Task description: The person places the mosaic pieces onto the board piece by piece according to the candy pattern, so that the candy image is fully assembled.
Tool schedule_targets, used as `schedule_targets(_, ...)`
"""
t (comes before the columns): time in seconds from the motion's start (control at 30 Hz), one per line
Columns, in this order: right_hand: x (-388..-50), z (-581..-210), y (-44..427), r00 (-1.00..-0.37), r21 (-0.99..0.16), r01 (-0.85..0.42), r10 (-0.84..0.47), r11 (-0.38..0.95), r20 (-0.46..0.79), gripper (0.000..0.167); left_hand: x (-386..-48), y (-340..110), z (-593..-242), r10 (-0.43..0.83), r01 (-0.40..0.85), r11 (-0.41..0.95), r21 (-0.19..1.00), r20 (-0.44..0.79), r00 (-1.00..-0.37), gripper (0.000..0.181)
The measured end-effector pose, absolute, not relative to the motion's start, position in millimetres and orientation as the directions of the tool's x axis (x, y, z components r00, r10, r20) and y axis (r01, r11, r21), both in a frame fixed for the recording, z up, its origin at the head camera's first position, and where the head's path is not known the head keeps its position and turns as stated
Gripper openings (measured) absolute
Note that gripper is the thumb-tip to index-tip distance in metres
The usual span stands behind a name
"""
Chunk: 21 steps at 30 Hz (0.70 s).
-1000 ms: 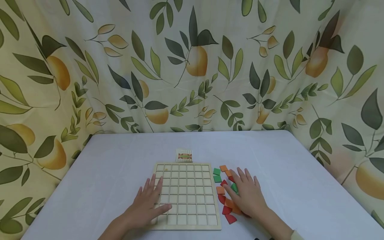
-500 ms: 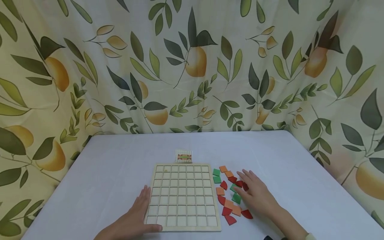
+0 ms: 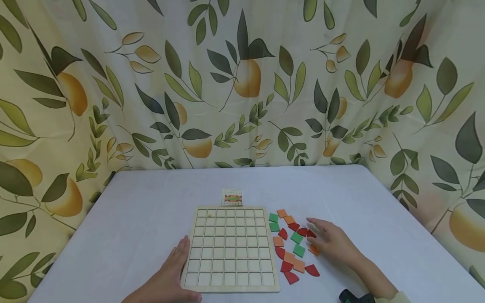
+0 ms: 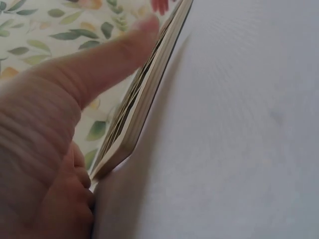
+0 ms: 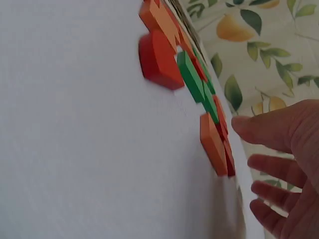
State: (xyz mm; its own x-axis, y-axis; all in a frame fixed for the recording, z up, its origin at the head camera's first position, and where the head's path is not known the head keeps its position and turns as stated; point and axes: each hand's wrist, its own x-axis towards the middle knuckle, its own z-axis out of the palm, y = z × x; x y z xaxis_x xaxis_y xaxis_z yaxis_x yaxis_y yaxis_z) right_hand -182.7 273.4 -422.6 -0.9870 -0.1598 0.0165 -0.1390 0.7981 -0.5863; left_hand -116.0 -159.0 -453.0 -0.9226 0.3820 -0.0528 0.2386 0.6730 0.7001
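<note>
A pale wooden grid board lies on the table in the head view. My left hand is at its near left corner, fingers straight along the left edge and thumb by the front edge. In the left wrist view the thumb reaches along the board's side. My right hand hovers at the right of the loose pieces, fingers apart and holding nothing. Nearest to it are an orange square tile and a red quarter-round piece. Green square tiles lie further left.
A small pattern card lies behind the board. More orange tiles and red pieces are scattered along the board's right side. A black object shows by the right wrist. A leaf-patterned curtain hangs behind the table.
My left hand has slid off the board's surface to its near left corner. The right hand has drawn back rightward from over the pieces, uncovering several of them.
</note>
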Motion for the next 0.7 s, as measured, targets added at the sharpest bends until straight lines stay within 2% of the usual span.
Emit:
schedule_targets(0.2,-191.3,-431.3,291.4,-0.977,-0.639,-0.187,-0.207,0.746,0.045,0.049,-120.0,-156.9,-458.7,0.376,0.269,0.686,0.676,-0.014,-0.926,0.136)
schedule_targets(0.47,-194.7,-431.2,292.8,-0.952,-0.639,-0.262,-0.304,0.723,0.045,0.037,-119.6,-159.3,-459.9,0.359,0.263,0.690,0.675,-0.003,-0.933,0.134)
schedule_targets(0.7,-197.5,-426.6,292.0,-0.953,-0.632,-0.239,-0.302,0.737,0.009,0.032,-119.4,-159.3,-457.4,0.371,0.288,0.680,0.675,0.022,-0.928,0.130)
